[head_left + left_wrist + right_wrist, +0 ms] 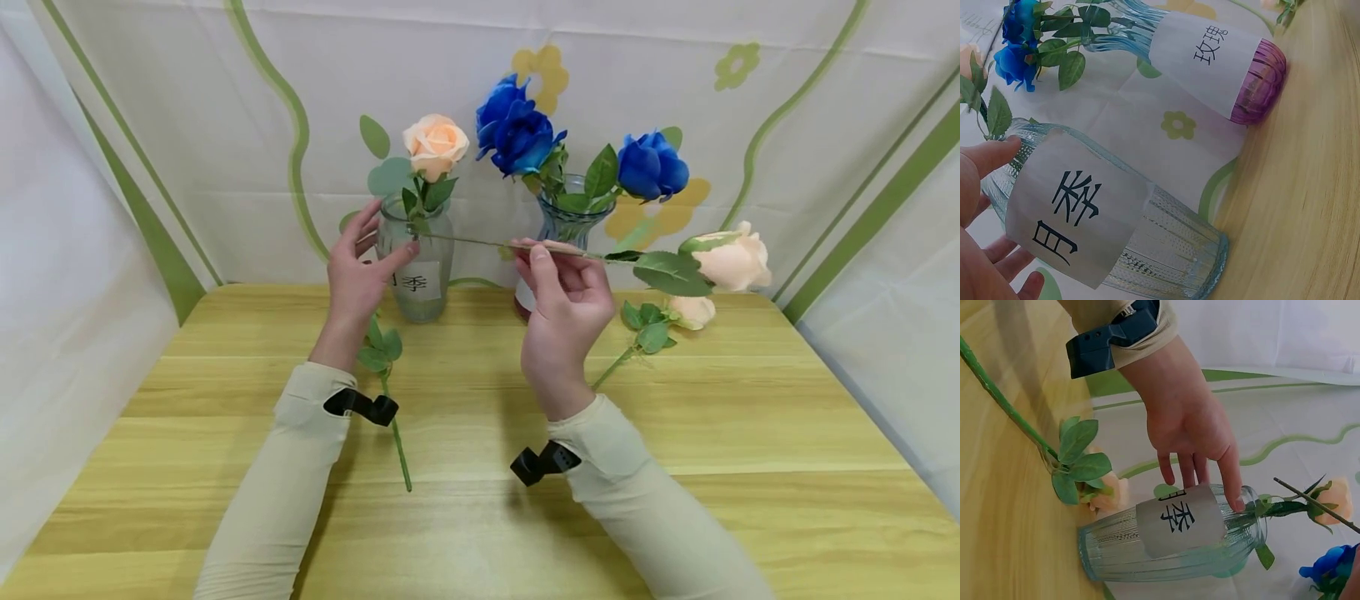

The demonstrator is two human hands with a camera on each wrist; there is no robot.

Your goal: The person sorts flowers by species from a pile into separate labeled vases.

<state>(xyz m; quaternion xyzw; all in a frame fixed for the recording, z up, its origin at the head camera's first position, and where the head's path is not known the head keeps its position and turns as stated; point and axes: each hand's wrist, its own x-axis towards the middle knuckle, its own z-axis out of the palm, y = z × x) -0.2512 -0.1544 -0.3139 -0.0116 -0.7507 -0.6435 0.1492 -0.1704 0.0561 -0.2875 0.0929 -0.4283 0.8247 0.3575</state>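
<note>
My left hand [358, 279] grips the upper part of a clear ribbed glass vase [423, 310], thumb in front and fingers behind. The vase bears a white paper label [1082, 209] with dark characters, and one peach rose [435, 146] stands in it. Between thumb and fingers, my right hand [564, 321] pinches the stem of a pale peach rose [738, 260]. That stem lies nearly level, its bloom out to the right. In the head view its cut end overlaps the vase's neck; in the right wrist view the stem end [1291, 489] shows above the rim.
Behind my right hand stands a blue-and-purple glass vase [1263, 84], also labelled, with several blue roses [517, 137]. A peach rose [692, 312] lies on the table at right. Another green stem [399, 446] lies beside my left forearm. A patterned cloth backdrop [187, 125] rises behind.
</note>
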